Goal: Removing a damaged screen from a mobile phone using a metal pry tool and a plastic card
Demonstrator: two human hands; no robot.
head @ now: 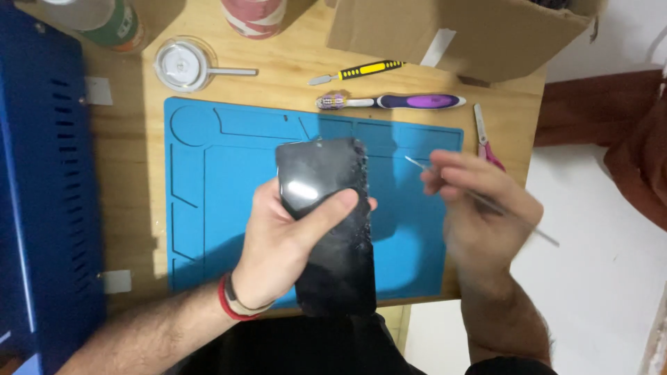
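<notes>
Left hand fingers clamp the black phone above the blue mat, chipped edge facing right. Right hand pinches a thin metal tool over the mat's right edge; mat's left half open.

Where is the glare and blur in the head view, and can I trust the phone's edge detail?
Head view: a bright glare patch sits on the black phone near the left hand thumb; the chipped right edge reads sharp enough. The right hand and its thin metal tool are motion-blurred. The hands throw soft shadows onto the blue mat.
</notes>
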